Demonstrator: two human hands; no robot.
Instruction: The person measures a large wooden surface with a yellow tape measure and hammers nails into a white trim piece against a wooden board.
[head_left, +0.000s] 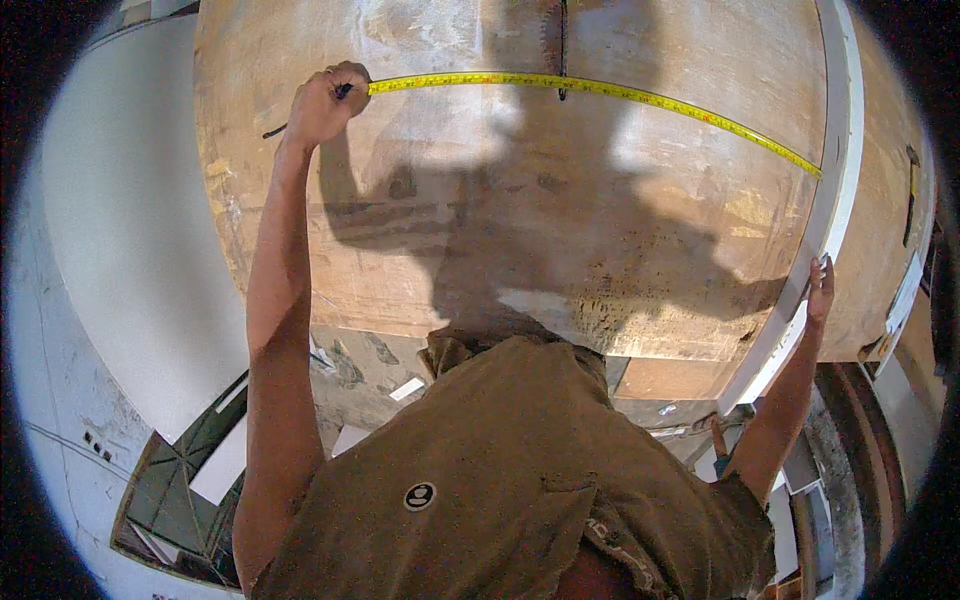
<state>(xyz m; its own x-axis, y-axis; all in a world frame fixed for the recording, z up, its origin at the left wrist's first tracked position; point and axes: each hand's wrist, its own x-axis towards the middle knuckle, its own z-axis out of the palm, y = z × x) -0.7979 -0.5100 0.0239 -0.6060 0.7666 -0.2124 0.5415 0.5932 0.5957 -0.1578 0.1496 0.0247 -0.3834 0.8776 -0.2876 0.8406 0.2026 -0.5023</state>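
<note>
My left hand (325, 104) is closed around a dark tape measure at the upper left, its case mostly hidden by the fingers. A black cord hangs out beside the wrist. From this hand the yellow blade (500, 79) runs right across the worn wooden board (400, 290). Its far end meets the inner edge of a long white strip (845, 150). Lower along that strip, my right hand (820, 290) rests against its outer side with the fingers stretched out. The thumb cannot be made out.
A large white panel (120, 230) lies left of the board. A black line or cord (563, 50) crosses under the blade at the top. More wooden board lies beyond the strip on the right. Offcuts (408, 388) are on the floor below. My shadow covers the middle.
</note>
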